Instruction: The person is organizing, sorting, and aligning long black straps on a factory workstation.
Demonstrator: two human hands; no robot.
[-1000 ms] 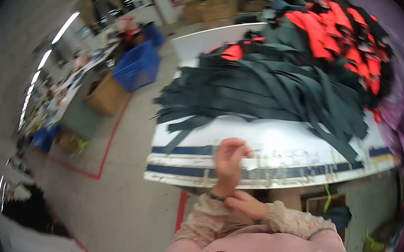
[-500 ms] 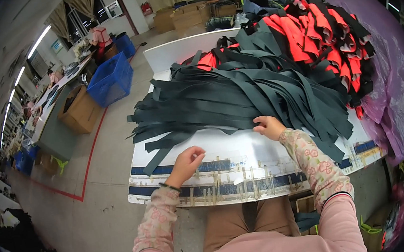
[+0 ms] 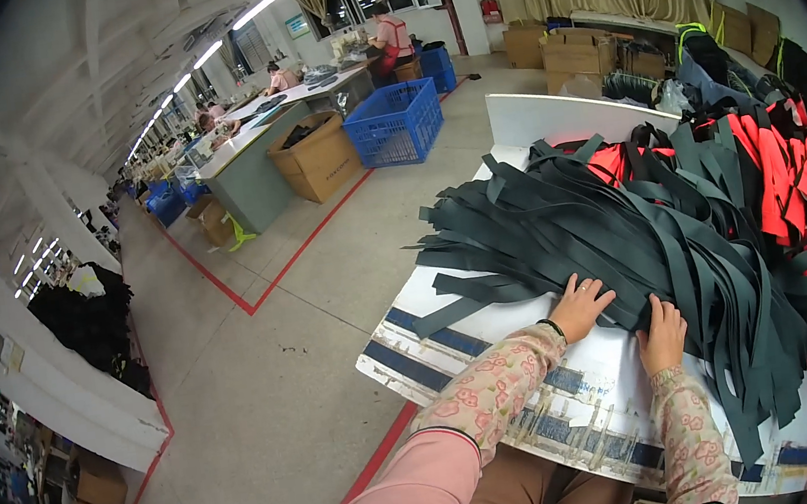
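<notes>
A broad heap of dark grey-green fabric strips [image 3: 581,220] lies across the white table [image 3: 602,353], many strips hanging toward its right front. At the near edge of the heap, my left hand [image 3: 582,309] rests with fingers spread and touching the strips; a ring shows on one finger. A little to its right, my right hand [image 3: 662,334] reaches up with fingers stretched against the same edge. I see nothing lifted in either hand. Both wrists come out of flowered sleeve covers. What lies under the fingertips is hidden.
Red-orange and black fabric pieces [image 3: 786,165] are piled behind the strips at right. A white upright board [image 3: 578,110] edges the table's far side. Left across the floor stand a blue crate [image 3: 395,124], a cardboard box [image 3: 314,159] and a workbench; people sit at machines beyond.
The view has swung left, so the table appears farther right. My left hand has moved from over the bare tabletop onto the strips, closer to my right hand.
</notes>
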